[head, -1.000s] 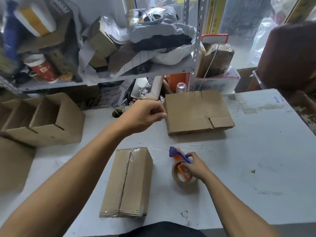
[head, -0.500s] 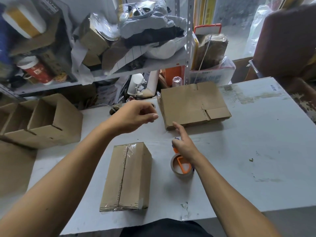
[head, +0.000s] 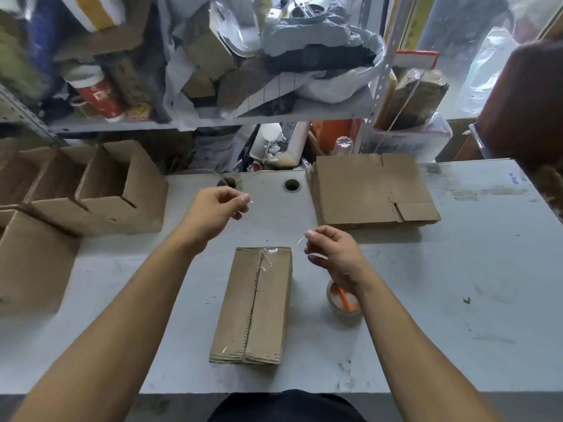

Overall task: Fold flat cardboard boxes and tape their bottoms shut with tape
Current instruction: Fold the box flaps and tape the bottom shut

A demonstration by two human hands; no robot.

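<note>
A strip of clear tape (head: 274,220) is stretched between two hands above a folded box (head: 253,306) on the counter (head: 457,300).
Head view: left hand (head: 213,214) and right hand (head: 332,254) each pinch an end; keeping it taut and centred over the seam should avoid wrinkles; the tape roll (head: 342,300) lies beside the box.

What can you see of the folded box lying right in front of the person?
The folded cardboard box is plain brown corrugated cardboard, long and narrow, lying on the grey table with its flapped face up. Two flaps meet in a centre seam running away from the person. Clear tape glints over the seam, crinkled at the far end and wrapping the near edge. The box sits between the forearms; neither hand touches it. The tape roll lies just to its right, apart from it.
</note>
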